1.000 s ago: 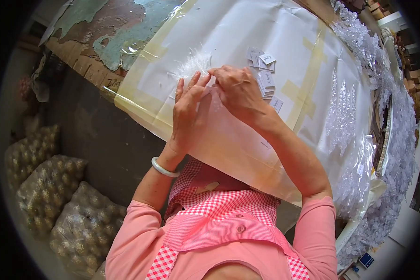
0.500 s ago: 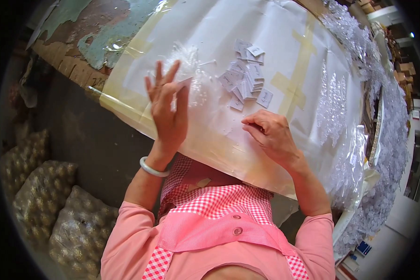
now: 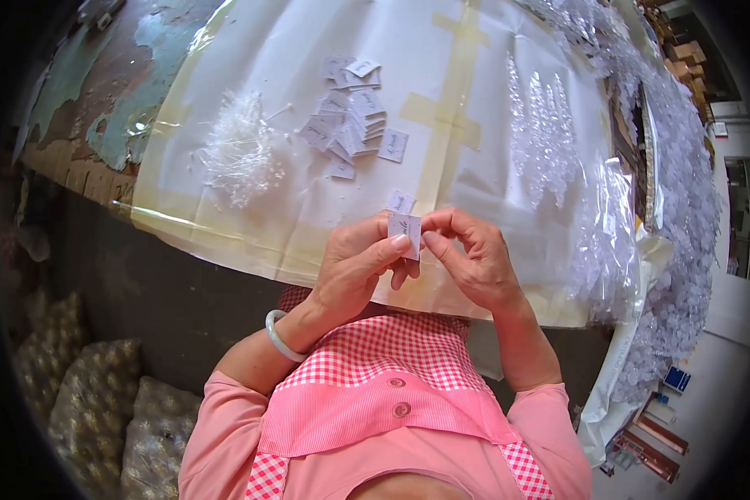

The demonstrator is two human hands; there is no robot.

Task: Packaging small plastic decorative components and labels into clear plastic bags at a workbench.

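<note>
My left hand (image 3: 354,260) holds a small white printed card tag (image 3: 403,237) upright, its thumb across the front near the lower left. At the tag's right edge, my right hand (image 3: 477,262) has thumb and forefinger pinched together; whatever lies between them is too small to make out. Just beyond the fingers another card tag (image 3: 402,201) lies on the white-covered table (image 3: 308,237). A loose pile of similar tags (image 3: 352,121) lies farther off. To its left is a tangled bunch of thin, whitish plastic strands (image 3: 240,154).
Clear, icicle-like plastic pieces (image 3: 546,129) lie at the table's right, beside a heap of clear plastic pieces (image 3: 671,192). Peeling green paint shows on a worn surface (image 3: 129,112) at the far left. Filled bags (image 3: 96,400) stand on the floor at lower left.
My left hand has come down and right, turning the card tag upright toward me. My right hand now meets it at the tag's edge. The view has shifted right.
</note>
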